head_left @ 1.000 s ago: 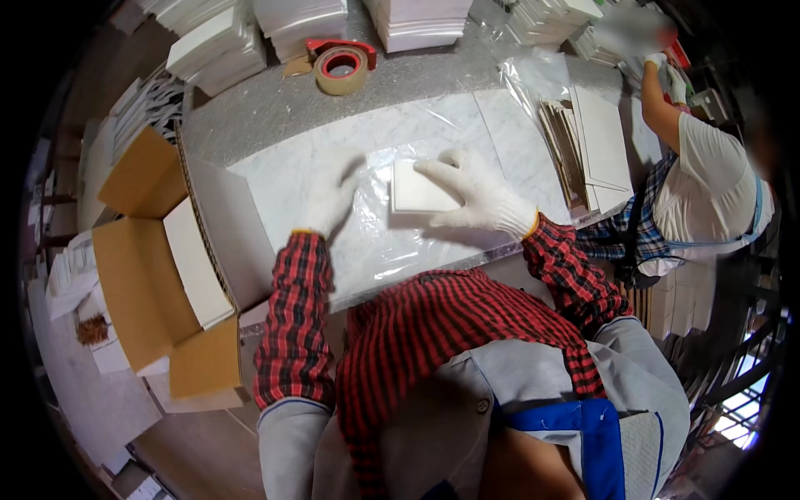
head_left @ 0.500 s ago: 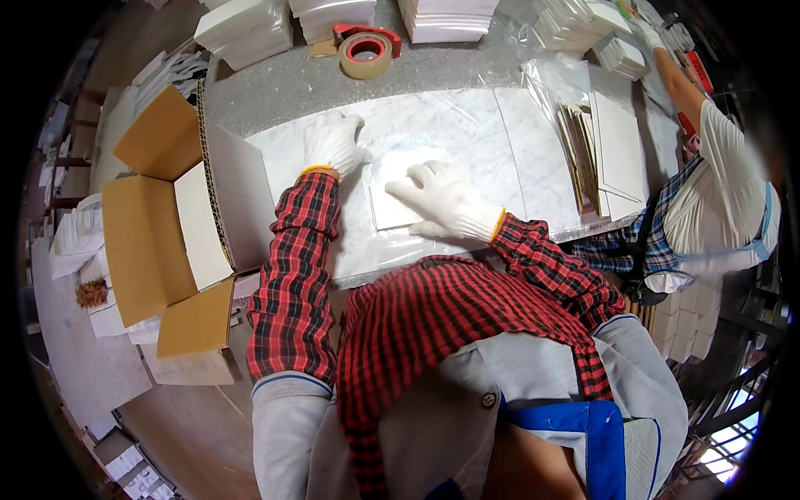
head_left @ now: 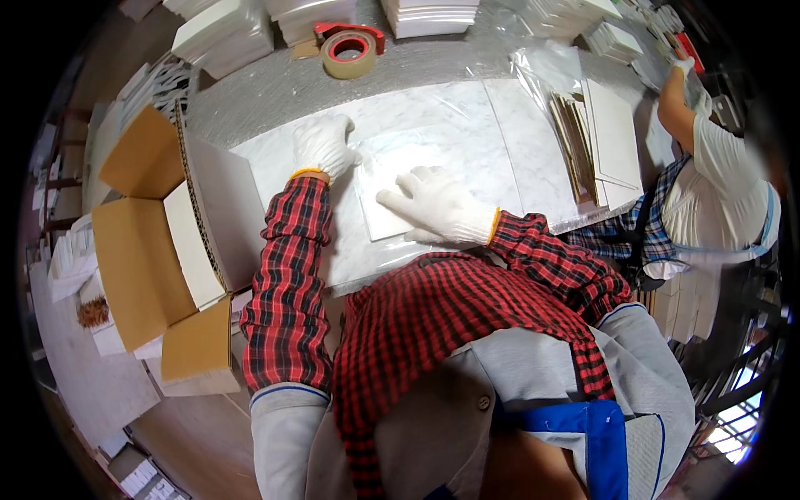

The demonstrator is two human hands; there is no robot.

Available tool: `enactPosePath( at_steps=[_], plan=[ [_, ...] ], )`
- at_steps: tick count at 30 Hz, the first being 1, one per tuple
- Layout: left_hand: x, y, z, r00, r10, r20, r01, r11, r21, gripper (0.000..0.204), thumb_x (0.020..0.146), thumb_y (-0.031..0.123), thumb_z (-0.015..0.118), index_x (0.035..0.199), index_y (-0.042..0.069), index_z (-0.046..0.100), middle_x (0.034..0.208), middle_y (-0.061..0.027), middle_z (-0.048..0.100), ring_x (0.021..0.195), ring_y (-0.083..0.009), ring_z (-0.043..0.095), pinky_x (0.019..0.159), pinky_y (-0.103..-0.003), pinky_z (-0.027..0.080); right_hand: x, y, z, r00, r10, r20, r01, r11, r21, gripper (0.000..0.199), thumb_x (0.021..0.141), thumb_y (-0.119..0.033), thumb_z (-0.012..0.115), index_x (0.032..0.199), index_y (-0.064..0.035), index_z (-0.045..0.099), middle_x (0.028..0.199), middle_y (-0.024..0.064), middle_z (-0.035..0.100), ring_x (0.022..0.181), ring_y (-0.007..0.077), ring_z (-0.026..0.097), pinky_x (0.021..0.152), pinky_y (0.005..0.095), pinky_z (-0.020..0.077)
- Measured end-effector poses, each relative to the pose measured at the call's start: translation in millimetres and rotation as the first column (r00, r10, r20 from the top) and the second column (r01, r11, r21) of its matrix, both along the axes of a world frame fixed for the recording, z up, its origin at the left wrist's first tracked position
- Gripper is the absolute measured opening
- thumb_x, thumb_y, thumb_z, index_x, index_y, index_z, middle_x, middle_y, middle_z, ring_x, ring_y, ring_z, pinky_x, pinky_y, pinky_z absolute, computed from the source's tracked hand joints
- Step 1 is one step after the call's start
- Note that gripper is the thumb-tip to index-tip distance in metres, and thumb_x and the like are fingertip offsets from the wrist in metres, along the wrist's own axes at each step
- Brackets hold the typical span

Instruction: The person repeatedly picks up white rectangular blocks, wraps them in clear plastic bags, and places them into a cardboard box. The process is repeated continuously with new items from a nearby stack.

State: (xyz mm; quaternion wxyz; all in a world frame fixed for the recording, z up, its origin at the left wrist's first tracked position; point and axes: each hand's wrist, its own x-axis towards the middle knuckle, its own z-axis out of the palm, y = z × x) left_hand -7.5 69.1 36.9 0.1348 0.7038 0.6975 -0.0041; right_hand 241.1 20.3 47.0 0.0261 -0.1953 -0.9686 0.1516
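A flat white square piece (head_left: 385, 218), perhaps a tile, lies with clear plastic film (head_left: 367, 257) around it on the marbled white work surface (head_left: 450, 108). My right hand (head_left: 439, 206), in a white knit glove, rests flat over its right part with the fingers stretched out. My left hand (head_left: 323, 148), gloved too, is on the surface at the piece's upper left. Its fingers are bent, with thumb and forefinger apart, and nothing shows between them. The plastic is too transparent to tell where it ends.
To the left stands an open cardboard box (head_left: 137, 258) with flaps out. A tape dispenser (head_left: 348, 52) and white stacks (head_left: 223, 37) are at the back. Cardboard sheets (head_left: 575, 150) and white panels (head_left: 612, 142) lie at right, near a co-worker (head_left: 708, 175).
My view has shifted slightly, moving the table's contents left. Both hands stay about the piece, the right one's fingers a little closer together. The co-worker's arm is now more bent.
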Motion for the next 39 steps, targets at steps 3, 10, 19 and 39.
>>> enactPosePath(
  at_steps=[3, 10, 19, 39],
  plan=[
    [-1, 4, -3, 1.000, -0.002, 0.013, 0.003, 1.000, -0.020, 0.052, 0.067, 0.031, 0.089, 0.114, 0.012, 0.074, 0.094, -0.0088, 0.076, 0.098, -0.0310, 0.071, 0.086, -0.042, 0.054, 3, -1, -1, 0.999, 0.010, -0.034, -0.010, 1.000, 0.021, 0.070, 0.078, -0.032, 0.081, 0.138, -0.0098, 0.053, 0.111, 0.0173, 0.059, 0.103, 0.0361, 0.061, 0.085, 0.0471, 0.0500],
    [12, 2, 1, 0.994, -0.016, -0.106, 0.006, 0.995, -0.096, 0.026, 0.079, 0.029, 0.077, 0.100, 0.013, 0.079, 0.094, -0.0118, 0.077, 0.098, -0.0324, 0.071, 0.089, -0.043, 0.053, 4, -1, -9, 0.996, 0.001, -0.093, -0.001, 1.000, 0.002, 0.073, 0.075, -0.034, 0.084, 0.138, -0.0103, 0.055, 0.112, 0.0177, 0.059, 0.103, 0.0365, 0.061, 0.086, 0.0470, 0.0499],
    [13, -80, -12, 0.457, 0.018, 0.889, -0.032, 0.999, -0.004, 0.019, 0.092, 0.014, 0.065, 0.109, 0.005, 0.066, 0.108, -0.0117, 0.071, 0.098, -0.0225, 0.067, 0.090, -0.036, 0.052, 22, 75, 0, 0.827, -0.341, -0.447, 0.212, 0.926, -0.313, 0.091, 0.074, -0.033, 0.085, 0.153, -0.0117, 0.046, 0.147, 0.0239, 0.048, 0.130, 0.0456, 0.050, 0.106, 0.0510, 0.0463],
    [77, -125, 37, 0.933, -0.355, 0.067, 0.317, 0.893, 0.320, 0.029, 0.093, 0.034, 0.065, 0.113, 0.015, 0.071, 0.115, -0.0129, 0.066, 0.117, -0.0369, 0.056, 0.101, -0.055, 0.045, 52, -19, -12, 0.988, -0.024, -0.156, -0.009, 0.978, -0.210, 0.012, 0.094, -0.020, 0.065, 0.101, -0.0104, 0.065, 0.094, 0.0174, 0.061, 0.084, 0.0385, 0.061, 0.074, 0.0493, 0.0503]
  ],
)
